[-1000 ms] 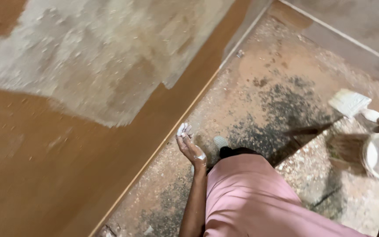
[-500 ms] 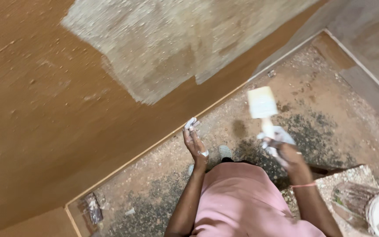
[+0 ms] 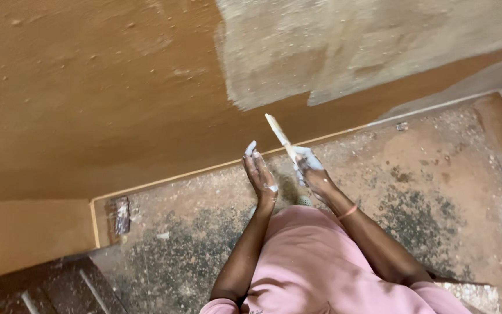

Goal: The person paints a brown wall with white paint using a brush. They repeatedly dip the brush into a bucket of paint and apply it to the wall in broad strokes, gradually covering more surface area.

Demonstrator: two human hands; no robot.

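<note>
A matt, rough brown wall is being shown with a paler, chalky grey patch; the gritty concrete floor is being seen speckled; the brush is being coated in pale paste.

I am holding my right hand out with open air all round it; only my left hand is hanging just beside it. The brown wall is standing ahead of both, barring the way forward. Below them the gritty floor is lying open, a small scrap well off to the left.
</note>
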